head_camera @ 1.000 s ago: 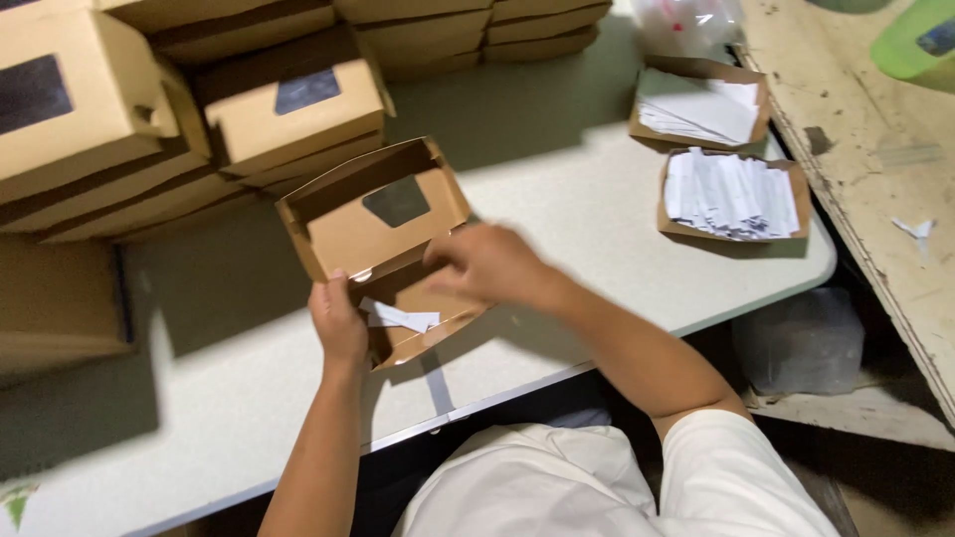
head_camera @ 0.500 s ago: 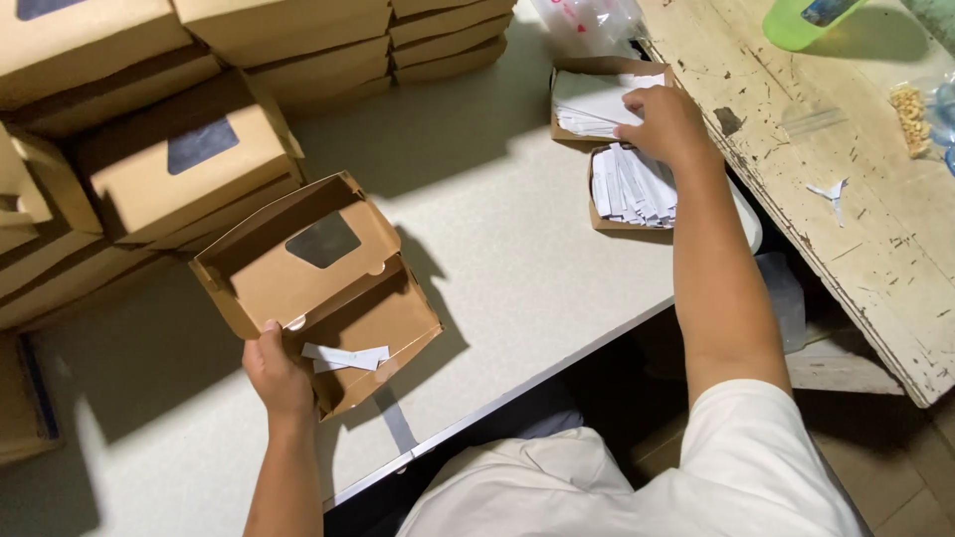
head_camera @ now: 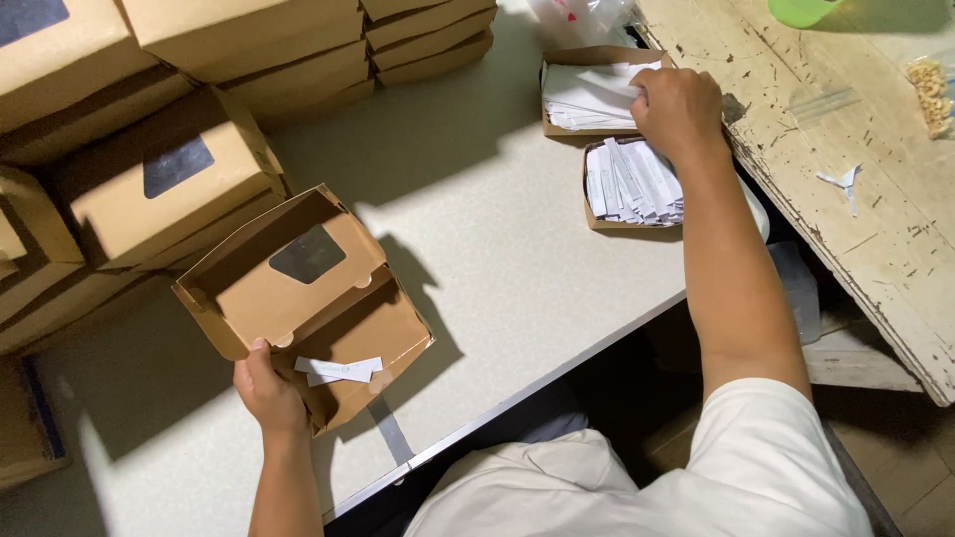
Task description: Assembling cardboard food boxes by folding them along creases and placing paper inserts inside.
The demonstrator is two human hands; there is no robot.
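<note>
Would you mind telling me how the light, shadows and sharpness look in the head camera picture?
Head view: strong light from the upper left throws hard, dark shadows of the open box and the stacked boxes onto the pale table. The left hand and the right hand at the paper slips look sharp, with no clear motion blur. Under the table it is dim.

The left hand (head_camera: 267, 390) sits low and close to the body, forearm rising straight from the bottom edge, fingers curled in a firm grip with the thumb on top. The right arm stretches far forward and to the right, elbow nearly straight, bare below a short white sleeve. The right hand (head_camera: 678, 107) is knuckles-up, fingers bent downward and bunched together.
</note>
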